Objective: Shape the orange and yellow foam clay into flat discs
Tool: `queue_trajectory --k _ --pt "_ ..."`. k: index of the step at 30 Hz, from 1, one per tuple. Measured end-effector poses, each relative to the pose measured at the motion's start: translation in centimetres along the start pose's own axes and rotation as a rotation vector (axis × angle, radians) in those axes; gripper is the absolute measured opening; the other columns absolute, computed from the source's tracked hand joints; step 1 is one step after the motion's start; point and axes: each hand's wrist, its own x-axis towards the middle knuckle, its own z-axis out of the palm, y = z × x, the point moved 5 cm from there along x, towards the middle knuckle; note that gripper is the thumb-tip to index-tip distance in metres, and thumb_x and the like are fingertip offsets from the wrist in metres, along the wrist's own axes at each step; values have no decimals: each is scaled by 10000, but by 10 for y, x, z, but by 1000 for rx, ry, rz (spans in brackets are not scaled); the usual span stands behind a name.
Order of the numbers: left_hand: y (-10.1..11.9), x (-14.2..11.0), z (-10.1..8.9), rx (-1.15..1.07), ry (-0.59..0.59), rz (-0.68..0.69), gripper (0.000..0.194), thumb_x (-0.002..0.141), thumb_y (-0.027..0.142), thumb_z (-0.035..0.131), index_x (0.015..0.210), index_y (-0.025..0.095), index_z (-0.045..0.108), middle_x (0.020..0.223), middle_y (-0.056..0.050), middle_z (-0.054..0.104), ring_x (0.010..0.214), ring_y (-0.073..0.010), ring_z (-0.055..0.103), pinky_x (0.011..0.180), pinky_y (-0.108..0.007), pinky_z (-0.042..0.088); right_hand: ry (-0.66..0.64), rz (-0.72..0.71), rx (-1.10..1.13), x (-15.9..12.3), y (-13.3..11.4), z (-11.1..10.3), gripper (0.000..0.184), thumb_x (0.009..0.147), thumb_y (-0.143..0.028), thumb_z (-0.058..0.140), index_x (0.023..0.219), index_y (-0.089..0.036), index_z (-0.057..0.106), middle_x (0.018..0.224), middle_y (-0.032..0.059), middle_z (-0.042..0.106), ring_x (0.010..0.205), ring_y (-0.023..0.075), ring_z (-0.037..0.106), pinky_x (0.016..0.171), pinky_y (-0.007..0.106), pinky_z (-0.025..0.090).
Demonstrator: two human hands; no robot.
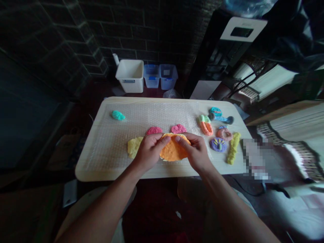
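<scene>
A flat, roundish sheet of orange modelling clay (174, 150) with a paler yellow rim hangs above the front of the table. My left hand (151, 145) pinches its upper left edge, thumb on the face turned to me. Gripping the upper right edge is my right hand (196, 148), its thumb pressed on the orange surface too. The fingers behind the sheet are hidden. Just beyond the hands lie two pink clay lumps, one on the left (154, 130) and one on the right (178, 128). A pale yellow clay piece (134, 147) rests beside my left hand, partly covered by it.
Bubble wrap (101, 141) covers much of the wooden table (86, 172). A teal clay lump (118, 115) lies at the far left. Several shaped clay pieces sit right, including a purple disc (218, 144) and a yellow strip (233, 148). Behind stand a white bin (130, 76) and blue tubs (152, 76).
</scene>
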Motion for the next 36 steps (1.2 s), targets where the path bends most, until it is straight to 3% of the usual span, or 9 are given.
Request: queue_trajectory --k 5,11,16,23,30,36 --pt "-2 -1 3 -93 -32 -28 344 910 513 762 862 177 710 792 -30 683 725 -196 651 671 -302 525 -25 3 -1 0 -2 5 414 774 -586 901 899 -197 835 768 29 719 669 165 631 616 275 528" --pt "-5 -1 0 -69 16 2 311 896 479 788 956 175 767 846 -50 727 772 -223 688 691 -317 550 -47 -33 -12 0 -4 8 412 796 -593 883 920 -203 831 810 33 727 702 163 625 621 266 516" --pt "-5 0 1 -115 -44 -12 301 894 456 801 1011 179 781 870 -48 751 778 -221 706 721 -326 564 -3 -27 -39 0 -6 4 457 788 -624 875 891 -182 822 760 30 702 668 161 604 595 270 499" --pt "-6 3 -2 -180 -17 -27 360 899 521 788 986 171 789 877 -54 752 800 -218 705 740 -328 566 2 -13 7 3 3 1 368 835 -562 867 913 -202 847 790 39 739 719 190 675 655 296 551" --pt "-6 4 -9 -196 26 6 389 936 557 734 976 173 781 949 -77 765 826 -219 708 752 -317 561 1 8 58 4 3 0 400 866 -615 814 994 -238 856 896 61 795 841 250 747 782 367 608" --pt "0 2 -2 -122 9 17 324 878 489 808 917 173 750 878 -50 722 814 -215 681 732 -311 562 -2 -27 -13 2 -1 4 419 851 -602 832 1006 -213 834 894 62 770 789 217 695 700 326 569"
